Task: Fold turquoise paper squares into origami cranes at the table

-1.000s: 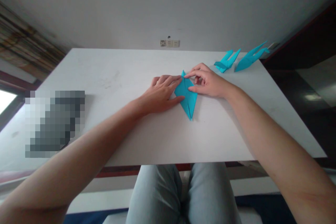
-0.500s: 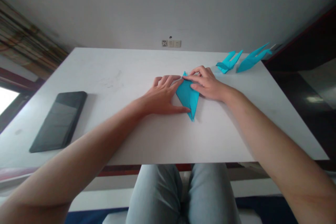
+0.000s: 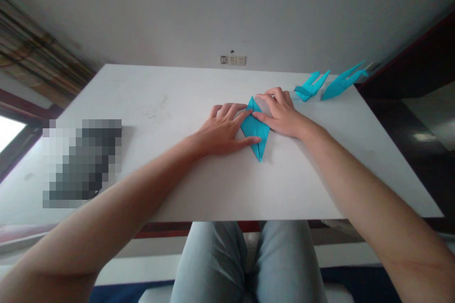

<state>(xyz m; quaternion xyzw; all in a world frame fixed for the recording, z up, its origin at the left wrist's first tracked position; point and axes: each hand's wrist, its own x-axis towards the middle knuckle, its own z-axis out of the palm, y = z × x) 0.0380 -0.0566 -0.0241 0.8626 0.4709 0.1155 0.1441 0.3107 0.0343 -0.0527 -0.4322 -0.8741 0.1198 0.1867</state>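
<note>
A folded piece of blue origami paper lies flat on the white table, shaped like a long kite with a slit toward its near point. My left hand rests across its left side, thumb and index finger spread and pressing on the paper, the other fingers stretched out beyond. On the far right side, my right hand has its thumb touching the paper's upper part. Its index finger is held apart from the thumb, near the far tip, and the remaining fingers are bent.
Two folded blue paper cranes, a nearer one and a farther one, stand at the table's back right. A dark flat device, pixelated, lies at the left. Wall sockets sit behind the white table.
My right hand's index finger has drawn back from the paper's far tip, while its thumb has slid left. My left thumb has moved slightly up the paper, away from the near point.
</note>
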